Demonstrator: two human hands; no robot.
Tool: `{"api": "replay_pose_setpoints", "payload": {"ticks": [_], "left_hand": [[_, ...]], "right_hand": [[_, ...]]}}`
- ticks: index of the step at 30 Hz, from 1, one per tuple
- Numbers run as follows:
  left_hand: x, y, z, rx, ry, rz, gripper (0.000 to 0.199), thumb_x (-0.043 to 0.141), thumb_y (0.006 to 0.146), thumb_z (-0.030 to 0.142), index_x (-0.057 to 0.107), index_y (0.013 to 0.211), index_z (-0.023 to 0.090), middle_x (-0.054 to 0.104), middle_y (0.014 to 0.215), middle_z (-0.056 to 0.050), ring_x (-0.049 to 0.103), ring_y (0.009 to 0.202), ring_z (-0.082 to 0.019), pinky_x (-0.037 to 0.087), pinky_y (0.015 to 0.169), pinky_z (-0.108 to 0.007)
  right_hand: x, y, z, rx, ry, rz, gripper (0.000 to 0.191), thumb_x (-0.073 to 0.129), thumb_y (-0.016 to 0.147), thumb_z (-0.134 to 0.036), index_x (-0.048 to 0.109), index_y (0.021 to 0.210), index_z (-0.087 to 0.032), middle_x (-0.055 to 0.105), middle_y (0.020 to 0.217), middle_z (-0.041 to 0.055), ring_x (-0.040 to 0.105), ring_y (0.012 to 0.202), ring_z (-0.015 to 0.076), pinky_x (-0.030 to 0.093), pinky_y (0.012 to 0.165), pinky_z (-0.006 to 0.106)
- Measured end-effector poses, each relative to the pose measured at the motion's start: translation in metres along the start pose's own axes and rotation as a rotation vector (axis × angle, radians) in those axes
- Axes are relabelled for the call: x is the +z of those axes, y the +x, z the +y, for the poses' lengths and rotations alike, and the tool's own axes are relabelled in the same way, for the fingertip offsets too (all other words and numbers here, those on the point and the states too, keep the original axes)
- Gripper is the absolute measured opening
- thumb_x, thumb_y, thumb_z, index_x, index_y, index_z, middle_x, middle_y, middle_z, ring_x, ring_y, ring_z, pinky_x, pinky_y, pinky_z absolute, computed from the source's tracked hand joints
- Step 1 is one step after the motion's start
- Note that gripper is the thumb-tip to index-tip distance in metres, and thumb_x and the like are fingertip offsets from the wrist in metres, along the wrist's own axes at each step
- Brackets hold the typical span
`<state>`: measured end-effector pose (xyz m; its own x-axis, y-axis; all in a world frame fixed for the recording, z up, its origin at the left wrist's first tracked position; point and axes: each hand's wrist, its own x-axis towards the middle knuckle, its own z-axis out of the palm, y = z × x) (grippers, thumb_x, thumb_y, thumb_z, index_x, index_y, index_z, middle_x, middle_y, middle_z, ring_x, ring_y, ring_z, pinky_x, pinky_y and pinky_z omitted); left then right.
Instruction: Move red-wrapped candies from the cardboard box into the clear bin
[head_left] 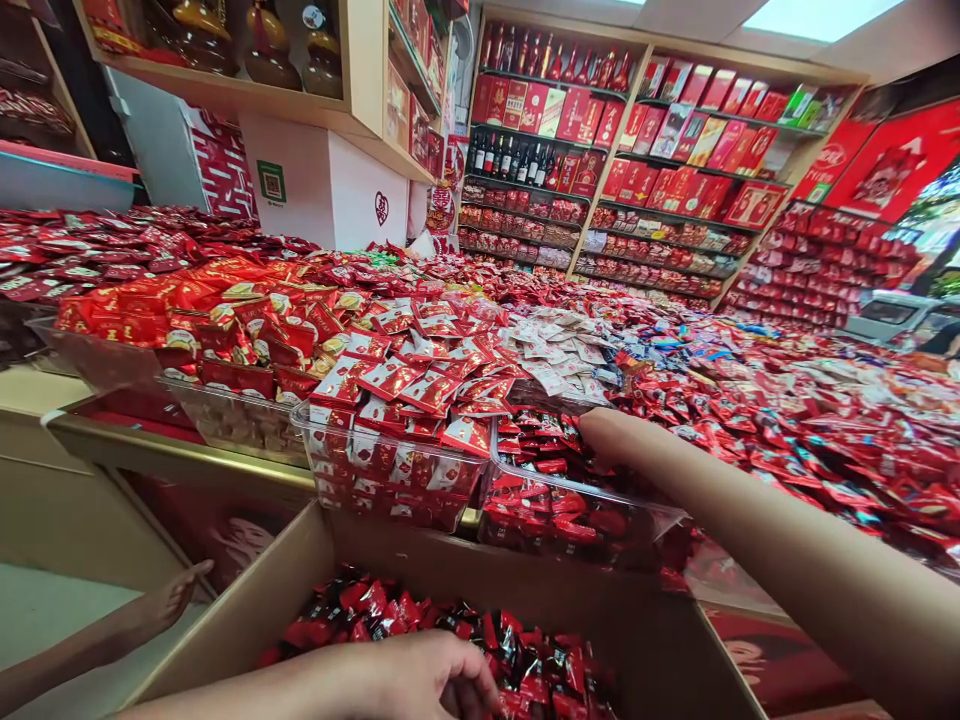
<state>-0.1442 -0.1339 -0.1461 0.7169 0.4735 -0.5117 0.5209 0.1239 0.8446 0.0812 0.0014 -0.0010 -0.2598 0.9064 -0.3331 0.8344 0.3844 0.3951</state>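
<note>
My left hand (431, 672) is inside a cardboard box (240, 625), among red and black wrapped candies (382, 610). Its fingers curl downward; anything they may hold is hidden beneath the palm. Farther up on the right, my right hand (604, 435) reaches into a clear plastic bin (585, 490). Similar red wrapped candies (532, 500) lie in that bin, and the fingers are out of sight behind my hand and among them.
Beside that bin stands another clear bin (322, 430) heaped with red and white packets (427, 375). White packets (559, 350) and gold-red packets (247, 320) spread across the display. Shelves with bottles and boxes (555, 110) line the back. A bare limb (142, 615) shows at lower left.
</note>
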Motion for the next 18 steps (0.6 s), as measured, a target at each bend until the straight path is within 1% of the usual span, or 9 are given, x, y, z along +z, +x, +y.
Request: {"api": "replay_pose_setpoints", "payload": {"ticks": [2,3,5,8,11,14,18], "left_hand": [[0.000,-0.001,0.001,0.001,0.025,-0.016,0.038,0.059,0.054,0.021,0.056,0.092,0.022,0.056,0.073,0.003,0.047,0.061,-0.008,0.039,0.058,-0.019],[0.000,-0.002,0.002,0.000,0.030,-0.026,0.038,0.059,0.055,0.021,0.055,0.093,0.022,0.057,0.076,0.002,0.049,0.063,-0.008,0.040,0.059,-0.019],[0.000,-0.003,0.002,0.001,0.030,-0.045,0.039,0.058,0.056,0.023,0.054,0.094,0.022,0.058,0.080,0.001,0.051,0.066,-0.010,0.041,0.061,-0.021],[0.001,-0.003,0.003,-0.011,0.020,-0.065,0.040,0.058,0.057,0.023,0.053,0.096,0.021,0.058,0.084,0.000,0.053,0.070,-0.011,0.042,0.064,-0.022],[0.001,-0.005,0.005,-0.042,0.045,-0.073,0.041,0.058,0.057,0.023,0.052,0.097,0.021,0.059,0.086,0.000,0.054,0.071,-0.012,0.042,0.064,-0.023],[0.000,-0.007,0.007,-0.038,0.123,-0.066,0.040,0.058,0.057,0.025,0.052,0.096,0.022,0.060,0.087,0.000,0.054,0.073,-0.014,0.043,0.063,-0.023],[0.000,-0.005,0.002,-0.028,0.208,-0.037,0.040,0.055,0.057,0.027,0.053,0.096,0.022,0.060,0.087,0.000,0.054,0.070,-0.013,0.042,0.061,-0.022]], "right_hand": [[-0.002,-0.001,-0.001,-0.022,-0.016,-0.045,0.030,0.066,0.046,-0.020,0.064,0.075,-0.009,0.063,0.077,0.0110,0.057,0.075,0.0219,0.042,0.061,0.023],[-0.001,0.000,-0.001,-0.029,-0.026,-0.046,0.030,0.067,0.046,-0.021,0.064,0.073,-0.009,0.063,0.076,0.0112,0.057,0.074,0.0222,0.043,0.061,0.024],[0.002,0.002,0.000,-0.027,-0.041,-0.007,0.029,0.065,0.049,-0.019,0.064,0.076,-0.008,0.062,0.078,0.0123,0.057,0.076,0.0228,0.043,0.063,0.025],[0.009,0.007,0.002,0.017,-0.038,0.082,0.029,0.058,0.058,-0.014,0.061,0.086,-0.008,0.061,0.086,0.0145,0.056,0.082,0.0234,0.043,0.066,0.027],[0.012,0.010,0.001,0.053,-0.029,0.102,0.026,0.054,0.061,-0.012,0.061,0.086,-0.008,0.060,0.086,0.0157,0.056,0.083,0.0241,0.043,0.068,0.029],[0.012,0.011,-0.001,0.087,-0.014,0.107,0.025,0.051,0.064,-0.010,0.061,0.087,-0.008,0.061,0.085,0.0164,0.056,0.083,0.0243,0.044,0.067,0.029],[0.010,0.007,-0.004,0.113,0.005,0.128,0.025,0.049,0.065,-0.009,0.061,0.087,-0.008,0.061,0.085,0.0166,0.056,0.083,0.0242,0.044,0.067,0.029]]}}
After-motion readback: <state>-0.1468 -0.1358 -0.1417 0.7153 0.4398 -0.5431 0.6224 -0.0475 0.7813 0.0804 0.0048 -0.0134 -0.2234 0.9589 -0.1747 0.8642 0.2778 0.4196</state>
